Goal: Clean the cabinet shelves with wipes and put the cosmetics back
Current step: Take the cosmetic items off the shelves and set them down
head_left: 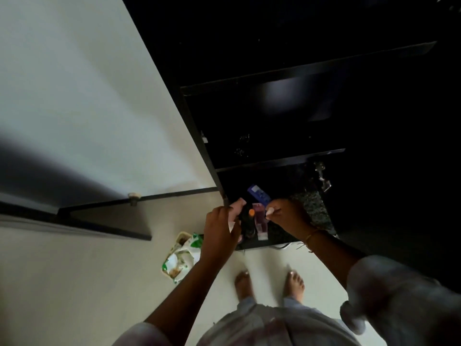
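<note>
Hands: close together at the cabinet's [199, 136] low front, not touching. Left hand [219, 233] is curled round the dark bottle [245, 218], the one with the orange cap. Right hand [287, 217] seems to pinch the near end of the blue tube [259, 194]; the contact is partly hidden.
Pink bottle [260, 223]: upright on the speckled counter [316, 211], between the hands and just beside the dark bottle.
Handling: small plastic cosmetics, likely light, stiff and smooth, so they'd tip easily. Best gripped by the body, not the cap.
Shelf [274, 161]: above the hands, too dark to judge whether it's clean.
Wipes [182, 255]: pack on the floor, near the left forearm.
</note>
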The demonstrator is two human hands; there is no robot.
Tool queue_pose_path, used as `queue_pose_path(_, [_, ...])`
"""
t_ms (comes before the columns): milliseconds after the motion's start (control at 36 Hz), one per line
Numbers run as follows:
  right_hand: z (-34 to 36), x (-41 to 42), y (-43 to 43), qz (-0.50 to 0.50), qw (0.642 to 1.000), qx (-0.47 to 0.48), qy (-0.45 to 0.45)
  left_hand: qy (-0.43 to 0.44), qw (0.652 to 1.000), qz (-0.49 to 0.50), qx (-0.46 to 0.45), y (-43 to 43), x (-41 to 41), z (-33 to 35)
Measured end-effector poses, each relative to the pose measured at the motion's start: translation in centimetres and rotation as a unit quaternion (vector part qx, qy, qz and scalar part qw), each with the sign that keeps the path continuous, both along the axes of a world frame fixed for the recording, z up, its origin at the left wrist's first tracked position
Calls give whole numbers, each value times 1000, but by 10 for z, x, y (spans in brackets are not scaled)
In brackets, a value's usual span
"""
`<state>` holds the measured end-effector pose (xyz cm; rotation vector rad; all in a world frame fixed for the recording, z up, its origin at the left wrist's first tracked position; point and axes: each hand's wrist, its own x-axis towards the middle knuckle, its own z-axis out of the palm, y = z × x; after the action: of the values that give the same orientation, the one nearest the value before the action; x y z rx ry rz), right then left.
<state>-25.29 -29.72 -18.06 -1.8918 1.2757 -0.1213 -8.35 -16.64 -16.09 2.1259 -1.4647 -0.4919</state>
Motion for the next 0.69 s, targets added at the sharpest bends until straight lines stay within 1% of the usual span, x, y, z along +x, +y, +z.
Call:
queue_pose_path(111, [-21,8,8,7,1000,16,12,7,999,4,50,6,0,-23])
queue_pose_path(194, [-35,11,14,16,999,26,26,8,998,-7,64,11,-1,-36])
queue_pose_path(306, [-39,16,15,29,999,24,21,15,997,2,82,12,-3,-47])
queue_pose_path(389, [-43,20,14,30,999,18,9,10,996,0,89,12,-2,-55])
queue_pose_path(500, [-50,27,14,60,997,7,38,19,996,8,92,13,-3,-59])
queue_pose_path(639, [-52,31,19,59,997,-22,50,21,996,5,83,14,-4,-60])
queue_pose_path(694, [-52,32,21,55,997,-33,50,20,995,9,93,13,-4,-61])
